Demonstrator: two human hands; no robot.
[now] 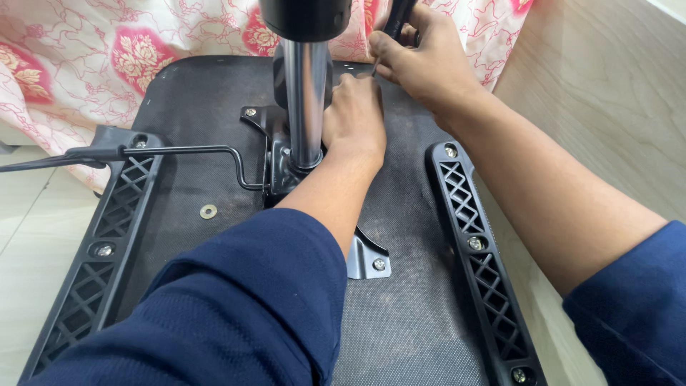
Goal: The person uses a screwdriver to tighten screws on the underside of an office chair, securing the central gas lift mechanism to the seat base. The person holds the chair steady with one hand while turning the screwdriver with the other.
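Pale flooring and a pink floral cloth [107, 57] lie behind the upturned black fabric-covered chair seat [207, 179], laid underside up so its fittings can be reached. Beyond the shiny chrome column [306, 100], the left hand [354, 114] is pressed, fingers curled, against the dark metal mechanism plate [275, 171], apparently steadying it. The right hand [421, 61] is closed around a black-handled screwdriver [389, 36], its long axis slanting down toward the column.

Upturned chair seat: counts of the parts on show.
Two hands, left [355, 107] and right [421, 61]; one screwdriver [393, 25]; one chrome column [305, 100]; two latticed arm brackets, [100, 250] and [479, 250]; one lever rod [128, 151]; one loose washer [208, 211]; seven visible screws; one flowered cloth [86, 57].
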